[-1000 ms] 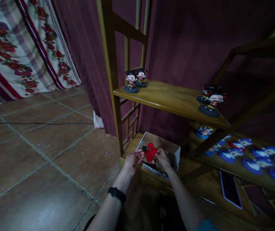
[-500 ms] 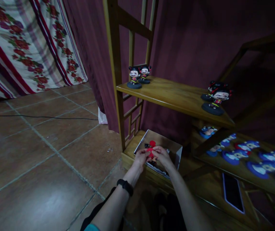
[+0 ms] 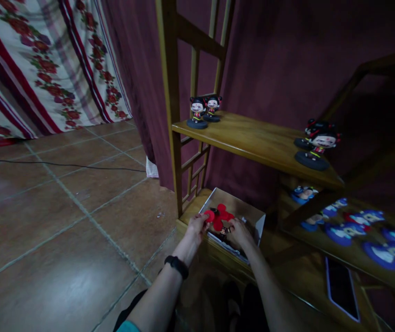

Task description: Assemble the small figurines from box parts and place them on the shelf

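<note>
Red discs (image 3: pixel 218 224) are apparently being separated at the open box (image 3: pixel 260 226): left hand (image 3: pixel 197 226) pinching one, right hand (image 3: pixel 241 232) beside those inside, its grip unclear; the next move seems to call for a light touch

Room betw. box (image 3: pixel 242 203) & shelf (image 3: pixel 249 131) above; post (image 3: pixel 175 166) blocks L side.

"What hangs at the left?"
"A striped, flowered cloth (image 3: pixel 52 64), with a maroon curtain (image 3: pixel 128 69) beside it."
"And on the tiled floor (image 3: pixel 20 230)?"
"A thin dark cable (image 3: pixel 62 164) runs across it towards the curtain's foot."
"Low on the right?"
"A phone (image 3: pixel 341 288) lies flat, its screen dark, near a wooden shelf (image 3: pixel 317 240) bearing several figurines (image 3: pixel 342 232) on blue bases."
</note>
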Available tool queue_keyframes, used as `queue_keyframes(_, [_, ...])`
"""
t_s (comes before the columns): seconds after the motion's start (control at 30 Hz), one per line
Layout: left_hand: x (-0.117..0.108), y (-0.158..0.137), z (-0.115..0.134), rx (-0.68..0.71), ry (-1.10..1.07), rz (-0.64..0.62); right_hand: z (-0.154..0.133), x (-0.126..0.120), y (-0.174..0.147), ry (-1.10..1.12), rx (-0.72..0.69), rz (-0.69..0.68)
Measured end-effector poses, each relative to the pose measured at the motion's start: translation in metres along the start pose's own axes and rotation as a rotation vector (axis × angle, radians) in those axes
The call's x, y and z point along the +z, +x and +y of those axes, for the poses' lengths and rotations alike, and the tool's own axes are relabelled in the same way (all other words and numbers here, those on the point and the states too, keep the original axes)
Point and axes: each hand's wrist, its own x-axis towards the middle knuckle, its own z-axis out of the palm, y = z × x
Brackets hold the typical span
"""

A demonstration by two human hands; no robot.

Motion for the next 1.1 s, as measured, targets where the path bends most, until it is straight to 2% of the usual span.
queue_keyframes(0.1, [0.000, -0.001, -0.001, 0.020, -0.001, 0.020, 0.000, 0.012, -0.004, -0.086, -0.095, -0.073])
queue_keyframes(0.2, [-0.002, 0.000, -0.002, 0.045, 0.015, 0.018, 0.002, 0.018, -0.005, -0.124, -0.107, -0.047])
queue_keyframes(0.3, [-0.005, 0.001, -0.001, 0.055, 0.041, 0.030, 0.004, 0.016, -0.001, -0.028, -0.099, 0.009])
queue_keyframes(0.43, [-0.006, 0.000, -0.002, 0.018, 0.028, 0.039, -0.001, 0.003, 0.004, 0.353, 0.010, 0.100])
queue_keyframes(0.57, [-0.003, -0.003, -0.002, -0.019, -0.036, -0.048, -0.020, -0.013, -0.002, 0.909, 0.066, 0.019])
queue_keyframes(0.67, [0.000, -0.004, -0.003, -0.032, -0.053, -0.086, -0.038, -0.022, -0.011, 1.083, 0.024, 0.019])
queue_keyframes(0.8, [0.005, -0.008, -0.004, -0.050, -0.058, -0.117, -0.048, -0.026, -0.014, 1.135, 0.077, -0.019])
queue_keyframes(1.1, [0.014, -0.013, -0.004, -0.102, -0.062, -0.257, -0.039, -0.023, -0.006, 1.144, 0.177, 0.038])
